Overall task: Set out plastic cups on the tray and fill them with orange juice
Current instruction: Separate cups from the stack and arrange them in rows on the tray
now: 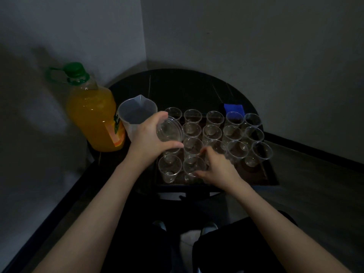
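Observation:
A dark tray (270, 175) on a round black table holds several clear plastic cups (234, 133) standing upright in rows, all without juice. My left hand (147, 140) grips a short stack of nested cups (169, 129), tilted with the mouths toward me, above the tray's left side. My right hand (213, 167) is low over the tray's front row, its fingers around a cup (194, 166) standing there. A big bottle of orange juice (94, 115) with a green cap stands at the table's left edge. A translucent, juice-free plastic jug (136, 113) stands between the bottle and the tray.
A blue cloth (234, 108) lies behind the tray at the back right. The round table (187, 85) sits in a corner of grey walls. Dark floor and my legs are below the table's near edge.

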